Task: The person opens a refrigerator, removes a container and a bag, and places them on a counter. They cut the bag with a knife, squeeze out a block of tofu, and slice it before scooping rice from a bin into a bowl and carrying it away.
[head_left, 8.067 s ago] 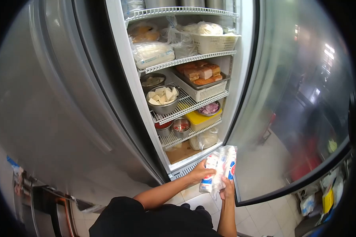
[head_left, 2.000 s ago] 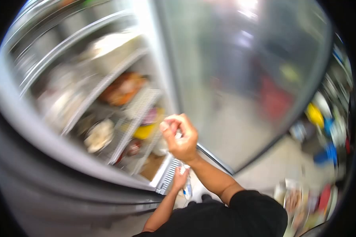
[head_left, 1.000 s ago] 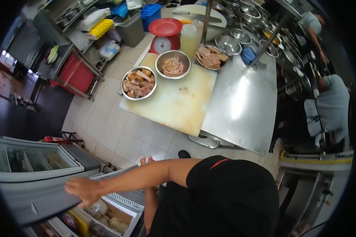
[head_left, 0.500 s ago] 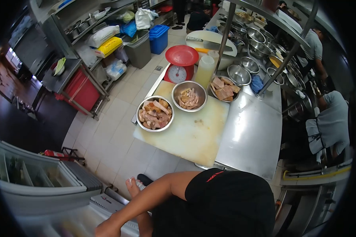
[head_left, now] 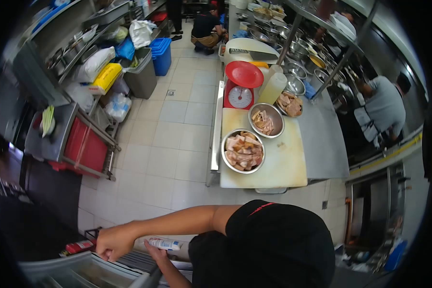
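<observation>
My right hand is stretched out to the lower left, fingers curled down at the edge of an open fridge or freezer. Its fingertips are hidden, so what they close on does not show. Below that arm, my left hand holds a white tube-shaped pack with blue and red print. Away from both hands, a steel bowl of meat pieces and a smaller bowl of pale strips stand on a cutting board.
A red scale, bottles of yellowish liquid and another bowl of meat stand behind. A co-worker in grey is at the right; another person crouches far back. Bins and a steel cart stand left.
The view has swung, so the board and bowls sit further right. My right hand has moved up and left to the fridge edge. The white pack shows more clearly in my left hand.
</observation>
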The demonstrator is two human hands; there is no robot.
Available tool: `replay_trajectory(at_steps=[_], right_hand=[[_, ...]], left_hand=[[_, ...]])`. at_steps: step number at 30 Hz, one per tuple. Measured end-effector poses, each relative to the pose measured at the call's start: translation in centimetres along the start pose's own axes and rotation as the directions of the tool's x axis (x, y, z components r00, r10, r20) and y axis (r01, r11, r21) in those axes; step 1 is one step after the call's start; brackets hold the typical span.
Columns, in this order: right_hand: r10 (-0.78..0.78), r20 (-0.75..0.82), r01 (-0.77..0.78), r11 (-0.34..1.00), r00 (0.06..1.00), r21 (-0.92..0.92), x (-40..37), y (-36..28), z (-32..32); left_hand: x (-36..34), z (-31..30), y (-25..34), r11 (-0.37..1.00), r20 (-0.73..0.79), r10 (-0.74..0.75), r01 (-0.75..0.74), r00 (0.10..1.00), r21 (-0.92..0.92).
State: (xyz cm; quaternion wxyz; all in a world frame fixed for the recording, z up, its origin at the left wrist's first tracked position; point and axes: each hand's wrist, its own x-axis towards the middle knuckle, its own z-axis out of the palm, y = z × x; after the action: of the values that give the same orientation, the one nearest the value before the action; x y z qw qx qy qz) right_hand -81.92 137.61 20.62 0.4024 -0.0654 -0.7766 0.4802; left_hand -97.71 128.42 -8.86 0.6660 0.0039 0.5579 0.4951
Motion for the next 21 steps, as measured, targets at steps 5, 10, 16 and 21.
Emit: replay_trajectory(at_steps=[5, 10, 16, 21], right_hand=[[0.014, -0.24, -0.036, 0.995, 0.971, -0.088, 1.1, 3.0, -9.1], [0.134, -0.458, -0.273, 0.929, 0.879, -0.251, 0.0, 2.3, -19.9], [0.035, -0.664, -0.191, 0.968, 0.747, -0.163, 1.7, 9.5, -32.9], [0.24, -0.676, -0.545, 0.79, 0.697, -0.281, 1.0, 12.8, -42.9]], left_hand=[[7.9, 6.0, 7.7, 0.993, 0.225, -0.113, 0.104, 0.968, 0.048], [13.7, 15.4, 11.5, 0.956, 0.208, -0.29, 0.294, 0.934, 0.01], [20.1, 26.4, 15.4, 0.936, 0.207, -0.352, 0.347, 0.913, 0.063], [24.5, 36.6, 19.0, 0.94, 0.231, -0.336, 0.31, 0.913, 0.142]])
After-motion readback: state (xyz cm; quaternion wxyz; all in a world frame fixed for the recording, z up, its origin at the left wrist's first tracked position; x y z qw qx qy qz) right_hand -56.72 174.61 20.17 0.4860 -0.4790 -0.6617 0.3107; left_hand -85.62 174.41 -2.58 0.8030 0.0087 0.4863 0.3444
